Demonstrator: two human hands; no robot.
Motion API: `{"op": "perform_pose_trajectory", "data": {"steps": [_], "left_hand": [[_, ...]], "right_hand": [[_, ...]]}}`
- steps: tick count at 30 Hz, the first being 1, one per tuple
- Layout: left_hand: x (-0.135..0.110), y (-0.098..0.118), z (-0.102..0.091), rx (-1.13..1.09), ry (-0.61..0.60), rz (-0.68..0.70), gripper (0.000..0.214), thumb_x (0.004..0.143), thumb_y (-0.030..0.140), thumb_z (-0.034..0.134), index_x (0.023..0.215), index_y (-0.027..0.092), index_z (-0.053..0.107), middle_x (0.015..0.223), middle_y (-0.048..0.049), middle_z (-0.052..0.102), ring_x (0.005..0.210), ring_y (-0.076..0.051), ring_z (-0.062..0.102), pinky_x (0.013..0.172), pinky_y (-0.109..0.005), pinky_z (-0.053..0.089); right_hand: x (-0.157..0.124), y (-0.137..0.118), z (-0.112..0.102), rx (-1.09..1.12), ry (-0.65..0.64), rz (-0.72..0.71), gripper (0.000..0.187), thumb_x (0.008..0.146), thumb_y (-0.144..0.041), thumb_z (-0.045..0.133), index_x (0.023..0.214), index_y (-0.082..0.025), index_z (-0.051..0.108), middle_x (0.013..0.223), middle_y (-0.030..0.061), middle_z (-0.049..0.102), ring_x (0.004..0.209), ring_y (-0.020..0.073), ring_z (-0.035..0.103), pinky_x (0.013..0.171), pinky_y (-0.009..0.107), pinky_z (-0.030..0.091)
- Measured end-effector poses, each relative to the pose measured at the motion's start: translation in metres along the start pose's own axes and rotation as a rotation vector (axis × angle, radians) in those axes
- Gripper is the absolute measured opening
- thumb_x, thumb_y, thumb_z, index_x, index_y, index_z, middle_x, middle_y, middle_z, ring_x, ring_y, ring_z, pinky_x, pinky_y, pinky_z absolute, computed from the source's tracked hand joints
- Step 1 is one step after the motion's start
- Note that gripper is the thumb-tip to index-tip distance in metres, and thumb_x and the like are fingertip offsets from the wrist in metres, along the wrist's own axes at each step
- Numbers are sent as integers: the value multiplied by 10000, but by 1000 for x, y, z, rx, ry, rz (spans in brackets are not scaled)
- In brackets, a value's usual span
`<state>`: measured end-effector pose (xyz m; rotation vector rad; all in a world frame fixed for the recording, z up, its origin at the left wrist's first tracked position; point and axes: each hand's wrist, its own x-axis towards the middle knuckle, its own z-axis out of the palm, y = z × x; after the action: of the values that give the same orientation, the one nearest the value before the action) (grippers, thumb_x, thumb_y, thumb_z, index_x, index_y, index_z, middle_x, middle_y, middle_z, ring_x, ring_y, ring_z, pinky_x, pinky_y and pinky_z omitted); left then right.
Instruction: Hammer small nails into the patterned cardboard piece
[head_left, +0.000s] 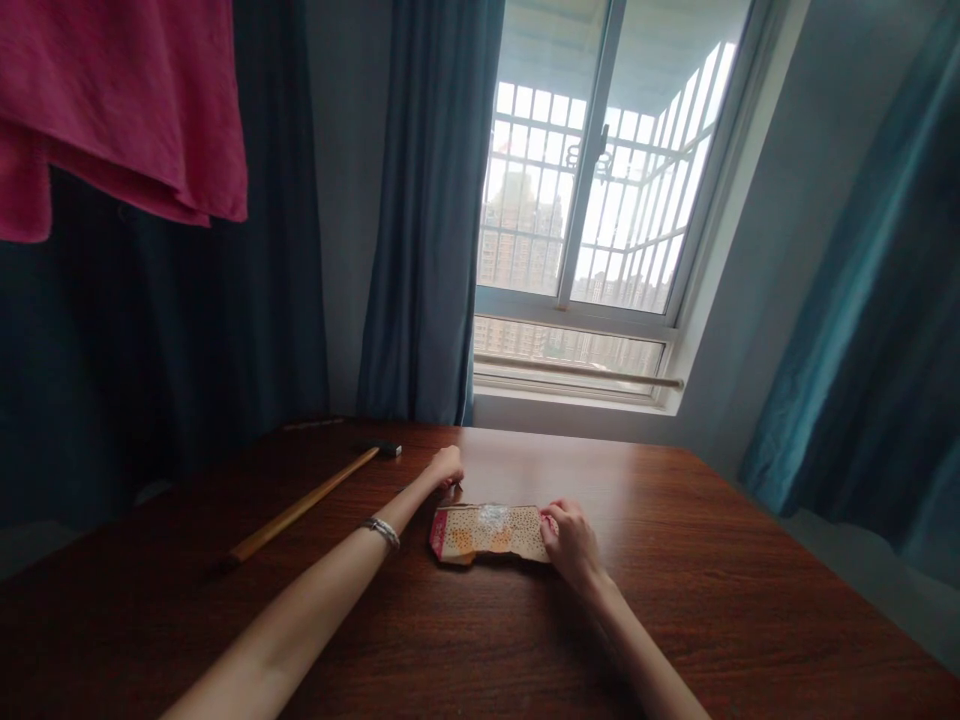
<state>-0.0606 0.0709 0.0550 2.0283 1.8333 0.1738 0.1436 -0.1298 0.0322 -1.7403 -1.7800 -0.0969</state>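
Note:
A torn, flat piece of printed cardboard (491, 532) lies on the brown wooden table (360, 640). Its face is beige with dark speckles and orange patches, a shiny pale patch sits at its upper middle, and its left end is red. My right hand (571, 540) is closed on the cardboard's right end, with the thumb on top. Just beyond the cardboard's upper left edge, my left hand (448, 466) is closed low over the table. A small dark bit shows under its fingers, too small to name. A bracelet circles my left wrist.
A hammer (304, 507) with a long wooden handle lies left of my left arm, its dark head towards the far edge. Blue curtains (427, 220) hang behind the table, beside a barred window (585, 200). A pink cloth (127, 100) hangs at upper left.

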Motion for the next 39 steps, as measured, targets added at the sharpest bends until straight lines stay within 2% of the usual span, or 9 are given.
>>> {"op": "perform_pose_trajectory", "data": {"steps": [4,7,10,12,17,19,26,31,39], "left_hand": [[-6,1,-4,-33,6,-13,225,530,80,649,750,52,610,744,-153,681,561,-212,633,459,-251,494],[-10,-1,-4,-71,15,33,188,526,96,668,696,62,596,717,-141,677,582,-216,638,463,-243,497],[-14,-1,1,-164,-6,96,104,578,140,646,598,73,568,638,-120,655,551,-201,629,459,-239,491],[-19,2,5,-290,-9,142,119,639,172,596,575,82,553,573,-95,626,504,-176,609,439,-236,476],[-41,8,20,-693,30,465,141,688,246,554,676,106,562,520,-16,566,420,-107,531,379,-193,405],[-50,7,29,-778,39,528,177,678,287,576,699,111,570,509,3,543,403,-90,502,359,-175,367],[-65,-3,62,-838,14,510,226,704,350,545,735,126,554,448,41,500,304,-52,379,314,-162,258],[-66,-3,64,-849,37,548,230,717,364,531,738,134,534,442,48,492,301,-54,375,311,-163,251],[-69,-6,64,-812,4,568,253,725,389,525,771,141,540,446,51,494,306,-53,364,312,-161,249]], "right_hand": [[1,0,1,-5,-23,10,253,825,-248,406,861,-216,654,915,70,608,906,199,541,793,263,412],[0,-1,4,-9,-18,-28,281,831,-299,408,960,-200,637,1038,89,583,1002,203,511,873,269,390],[-3,-2,8,-45,-47,-81,408,833,-411,405,1135,-185,558,1239,104,486,1164,219,408,968,299,327],[-4,-1,11,-87,-111,-100,529,831,-496,369,1240,-177,475,1328,107,413,1247,233,318,1007,332,282],[-5,5,15,-158,-287,-84,747,813,-638,216,1362,-140,302,1430,125,268,1323,265,164,1052,411,168],[-5,8,17,-164,-332,-56,776,806,-657,169,1379,-142,262,1443,123,231,1331,267,137,1056,428,140],[-6,13,19,-154,-409,-5,833,775,-700,134,1396,-148,205,1459,120,173,1338,260,105,1060,451,83],[-6,15,21,-150,-420,4,831,774,-700,128,1397,-156,200,1459,116,172,1338,254,103,1058,454,82],[-5,15,21,-168,-443,25,818,776,-698,144,1400,-169,190,1461,105,168,1339,250,105,1061,435,72]]}}
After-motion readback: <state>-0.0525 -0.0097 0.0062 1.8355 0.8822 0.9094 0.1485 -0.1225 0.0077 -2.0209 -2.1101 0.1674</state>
